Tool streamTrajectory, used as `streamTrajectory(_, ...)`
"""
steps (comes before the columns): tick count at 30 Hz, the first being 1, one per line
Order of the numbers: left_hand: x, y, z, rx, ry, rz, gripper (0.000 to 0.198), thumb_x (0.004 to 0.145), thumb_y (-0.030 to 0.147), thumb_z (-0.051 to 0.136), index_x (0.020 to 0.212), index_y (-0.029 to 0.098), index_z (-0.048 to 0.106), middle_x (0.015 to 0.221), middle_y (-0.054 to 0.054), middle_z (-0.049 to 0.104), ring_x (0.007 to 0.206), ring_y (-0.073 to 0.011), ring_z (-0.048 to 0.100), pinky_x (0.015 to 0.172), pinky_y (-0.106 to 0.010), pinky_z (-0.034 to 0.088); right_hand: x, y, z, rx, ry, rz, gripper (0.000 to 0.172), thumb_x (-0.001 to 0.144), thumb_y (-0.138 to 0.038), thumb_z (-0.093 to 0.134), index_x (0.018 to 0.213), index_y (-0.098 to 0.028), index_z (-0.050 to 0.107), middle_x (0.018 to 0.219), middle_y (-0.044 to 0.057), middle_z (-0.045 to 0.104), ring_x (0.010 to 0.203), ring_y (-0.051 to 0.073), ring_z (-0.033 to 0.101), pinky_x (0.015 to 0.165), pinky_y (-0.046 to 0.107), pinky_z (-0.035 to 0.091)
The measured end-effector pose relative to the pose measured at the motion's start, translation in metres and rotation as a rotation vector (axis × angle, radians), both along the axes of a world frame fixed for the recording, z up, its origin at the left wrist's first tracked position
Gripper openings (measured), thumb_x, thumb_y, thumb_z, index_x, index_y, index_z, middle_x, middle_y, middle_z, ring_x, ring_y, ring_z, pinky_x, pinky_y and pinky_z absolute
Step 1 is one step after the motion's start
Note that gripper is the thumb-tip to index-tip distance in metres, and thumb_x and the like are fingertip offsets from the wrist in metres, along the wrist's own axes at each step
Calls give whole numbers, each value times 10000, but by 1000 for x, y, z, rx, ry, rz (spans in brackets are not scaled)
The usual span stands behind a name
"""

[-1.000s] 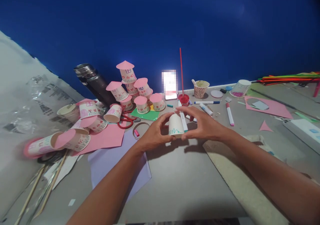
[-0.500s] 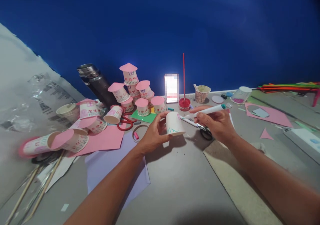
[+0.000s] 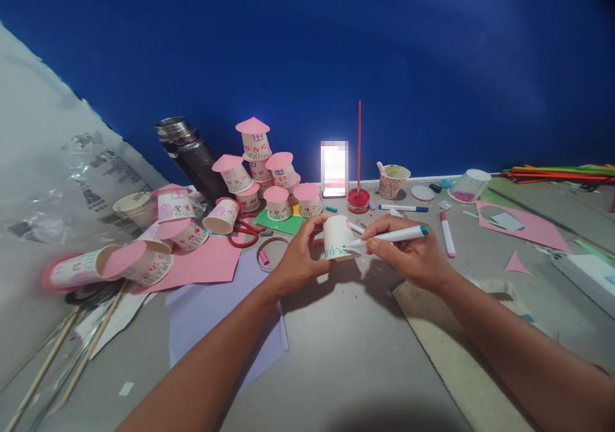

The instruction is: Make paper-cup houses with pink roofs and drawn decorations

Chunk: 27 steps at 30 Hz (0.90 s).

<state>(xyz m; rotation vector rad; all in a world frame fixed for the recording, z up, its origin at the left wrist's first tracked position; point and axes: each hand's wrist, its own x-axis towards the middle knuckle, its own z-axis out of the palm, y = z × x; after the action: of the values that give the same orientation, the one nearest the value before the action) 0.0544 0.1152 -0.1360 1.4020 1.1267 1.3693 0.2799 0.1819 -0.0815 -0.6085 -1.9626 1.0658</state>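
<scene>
Upturned cup (image 3: 336, 234) in left hand (image 3: 303, 256), red stick (image 3: 359, 143) in tub (image 3: 358, 208)

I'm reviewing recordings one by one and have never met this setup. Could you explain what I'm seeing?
There is no machine: a person works bare-handed, and every picture comes from one camera worn on their head, looking forward and down. The left hand holds a white paper cup upside down. The right hand holds a white marker, its tip at the cup's green zigzag lines. On the gray table lie pink paper, lilac paper and red-handled scissors. Pink-roofed cups are stacked beside a dark flask.
</scene>
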Motion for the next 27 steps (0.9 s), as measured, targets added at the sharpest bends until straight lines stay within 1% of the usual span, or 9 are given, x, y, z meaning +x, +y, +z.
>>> streamTrajectory(6,1,1,1,5,-41,-16,710,711,149,875,1346,284,587,1452,-109,600,1401,-357,543,1110,-484,498,0,1,2,20,-18,13,123,872,-316,705,808,-218,742,704,25,710,594,154,561,552,309,402)
streamTrajectory(10,2,1,1,-14,-55,-16,710,699,151,879,1329,284,580,1453,-108,587,1389,-354,552,1100,-485,506,1,2,0,-19,-51,25,152,876,-332,699,795,-209,736,662,17,686,562,139,529,518,290,370)
streamTrajectory(15,4,2,0,-16,-76,-36,714,718,165,880,1342,298,559,1487,-95,562,1401,-340,551,1165,-516,463,1,5,-1,0,-35,-2,161,880,-319,689,794,-190,733,681,19,680,553,118,501,509,275,354)
streamTrajectory(17,3,2,-1,-11,-87,-40,727,719,151,872,1353,308,552,1503,-86,543,1412,-332,542,1186,-521,443,1,6,-1,-20,-36,11,184,893,-338,688,794,-188,725,679,22,676,550,118,496,507,275,352)
streamTrajectory(20,3,2,-3,-28,-107,-44,745,708,122,849,1361,310,543,1512,-82,530,1430,-329,524,1211,-535,415,2,7,-2,-53,-48,17,213,899,-371,698,788,-191,724,678,29,677,566,132,517,519,284,362)
streamTrajectory(24,4,3,-2,-28,-113,-50,731,703,119,838,1347,305,545,1509,-85,532,1429,-332,522,1224,-556,398,3,9,-4,-57,-7,-39,195,892,-363,705,797,-196,741,695,38,692,620,154,566,543,288,378)
streamTrajectory(27,5,4,-2,-23,-120,-45,759,697,115,842,1364,306,534,1517,-87,526,1440,-336,512,1230,-562,391,3,10,-4,-87,4,13,193,897,-339,692,776,-195,734,649,23,677,602,144,562,547,284,382)
